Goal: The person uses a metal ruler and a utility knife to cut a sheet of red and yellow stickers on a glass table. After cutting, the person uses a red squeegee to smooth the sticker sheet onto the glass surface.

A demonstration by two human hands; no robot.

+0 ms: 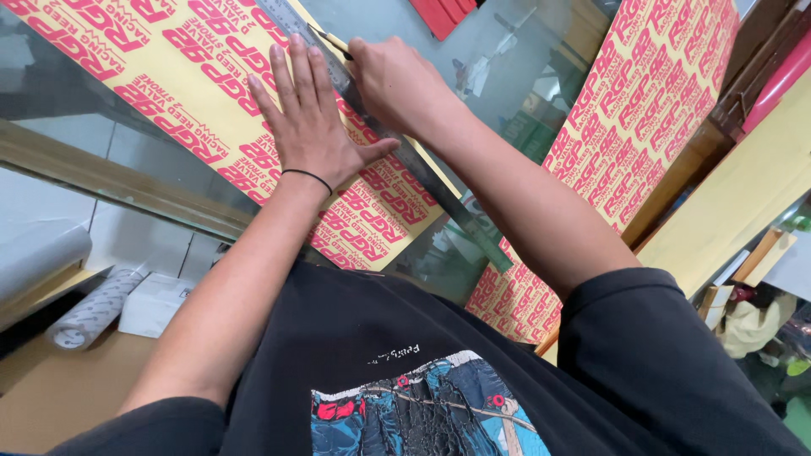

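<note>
At the far left, under the glass bench [507, 76], lie a patterned roll [89, 312] and a white box [152, 304]. On the glass lies a yellow sheet printed in red [169, 76]. The left hand [308, 127] presses flat on it, fingers spread, gripping nothing, its edge against a steel ruler [439, 190] that runs from far left to near right. Just right, the right hand [393, 80] has its grip closed on a thin knife [331, 40] at the ruler's far end. Judging by this, the cut along the ruler looks barely begun; the cut line itself cannot be made out. A second printed sheet [642, 110] lies at right.
</note>
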